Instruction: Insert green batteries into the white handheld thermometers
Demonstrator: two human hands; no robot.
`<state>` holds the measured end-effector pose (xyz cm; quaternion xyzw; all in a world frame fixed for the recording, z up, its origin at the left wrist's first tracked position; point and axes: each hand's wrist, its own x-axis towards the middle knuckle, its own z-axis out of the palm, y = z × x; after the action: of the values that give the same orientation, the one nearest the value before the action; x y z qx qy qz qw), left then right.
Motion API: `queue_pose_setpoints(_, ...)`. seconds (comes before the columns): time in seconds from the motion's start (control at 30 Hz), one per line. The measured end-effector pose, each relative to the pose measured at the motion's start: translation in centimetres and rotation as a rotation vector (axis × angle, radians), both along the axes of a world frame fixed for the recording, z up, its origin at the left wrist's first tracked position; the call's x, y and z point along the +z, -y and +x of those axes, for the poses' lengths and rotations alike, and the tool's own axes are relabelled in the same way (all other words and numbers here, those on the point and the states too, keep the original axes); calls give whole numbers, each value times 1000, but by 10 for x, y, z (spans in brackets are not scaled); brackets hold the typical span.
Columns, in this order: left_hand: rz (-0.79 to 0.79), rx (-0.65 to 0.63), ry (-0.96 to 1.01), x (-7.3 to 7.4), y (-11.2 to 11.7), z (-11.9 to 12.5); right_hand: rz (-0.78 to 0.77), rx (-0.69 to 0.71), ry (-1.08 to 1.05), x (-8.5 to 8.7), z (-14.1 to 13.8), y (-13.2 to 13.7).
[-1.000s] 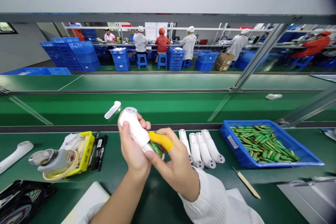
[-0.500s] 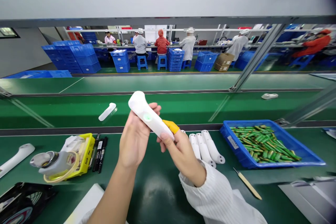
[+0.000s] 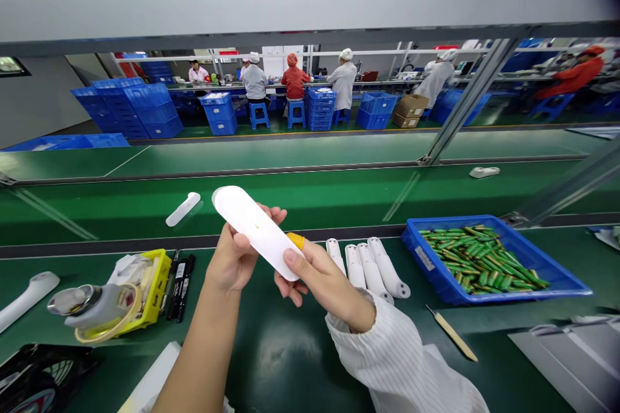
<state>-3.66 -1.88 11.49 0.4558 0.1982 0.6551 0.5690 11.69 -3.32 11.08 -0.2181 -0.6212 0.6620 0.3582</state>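
Both hands hold one white handheld device [image 3: 254, 229], tilted with its rounded head up and to the left, above the green bench. My left hand [image 3: 231, 261] grips it from behind at mid-length. My right hand [image 3: 317, 281] pinches its lower end, and a yellow finger cot [image 3: 296, 241] covers one fingertip. Just right of my hands lie three more white devices [image 3: 371, 266] side by side. A blue tray [image 3: 557, 284] of green batteries [image 3: 477, 258] stands further right.
A yellow box [image 3: 159, 287] with a tape roll and metal tool sits at the left, black markers [image 3: 180, 277] beside it. White devices lie on the conveyor belt [image 3: 183, 208] and at the far left [image 3: 26, 297]. A wooden stick [image 3: 453, 333] lies front right. Workers sit at a distant line.
The device was turned over in my hands: a second ago its open end with a green battery faced me, then a green light showed, and its plain white side now faces up.
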Motion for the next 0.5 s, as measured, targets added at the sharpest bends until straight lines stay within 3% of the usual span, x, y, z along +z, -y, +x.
queue_pose_setpoints(0.07,-39,-12,1,-1,1,2,71,17,74,4,8,-4)
queue_pose_setpoints(0.13,-108,-12,-2,0,1,6,174,-59,151,11,26,-13)
queue_pose_setpoints(0.27,-357,1,-143,-7,-14,16,275,-553,403,15,99,-46)
queue_pose_setpoints(0.37,-610,64,-572,-30,-45,21,83,-986,841,-3,166,-69)
queue_pose_setpoints(0.43,-679,99,-764,-52,-69,25,-115,-1145,1117,-24,200,-76)
queue_pose_setpoints(0.5,-663,143,-879,-73,-91,28,-270,-1222,1250,-45,221,-77)
